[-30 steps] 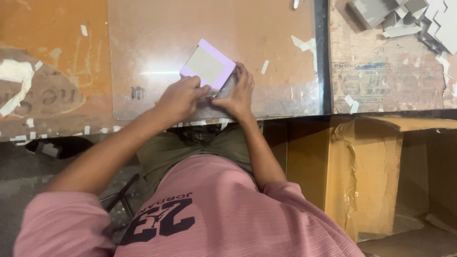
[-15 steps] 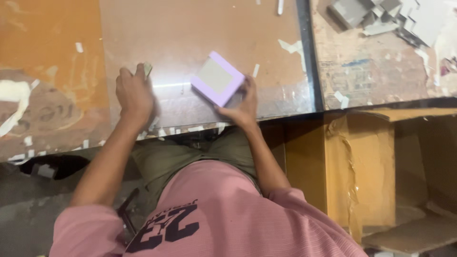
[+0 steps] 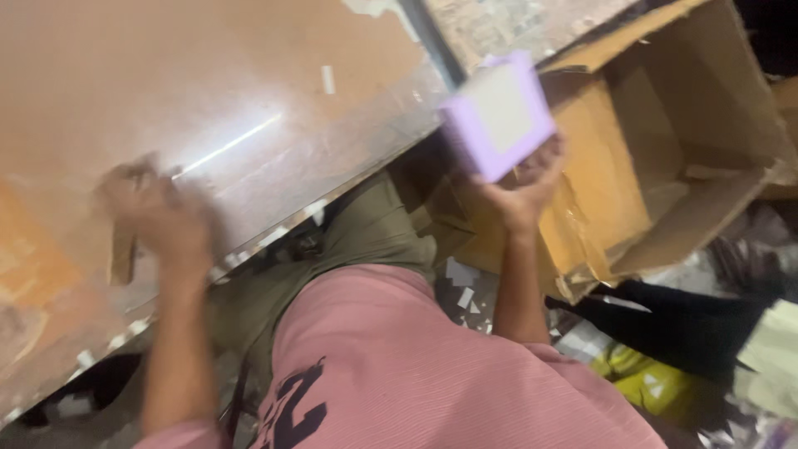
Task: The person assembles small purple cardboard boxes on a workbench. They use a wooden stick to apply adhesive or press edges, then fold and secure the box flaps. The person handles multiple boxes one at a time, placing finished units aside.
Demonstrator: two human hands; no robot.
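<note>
While I look down from the head camera, I note these things from left to right.

Left hand: my left hand [image 3: 154, 220] lies on the table [image 3: 249, 75], close to its near edge. It is blurred. The fingers seem curled around a small brown flat piece [image 3: 123, 254], but I cannot tell how firmly.

Table: brown and shiny, with small white paper scraps [image 3: 328, 79] on it.

Clothes: pink shirt [image 3: 416, 366] and olive trousers [image 3: 366, 233] below the table edge.

Right hand: my right hand [image 3: 519, 187] is lifted off the table, fingers closed from below around the lilac box [image 3: 499, 116].

Lilac box: square, with a pale grey middle, tilted, held in the air just beside the table edge and in front of the open cardboard carton [image 3: 665, 125].

Floor on the right: black cloth [image 3: 690, 324], yellow-green thing [image 3: 648, 382], paper bits.
</note>
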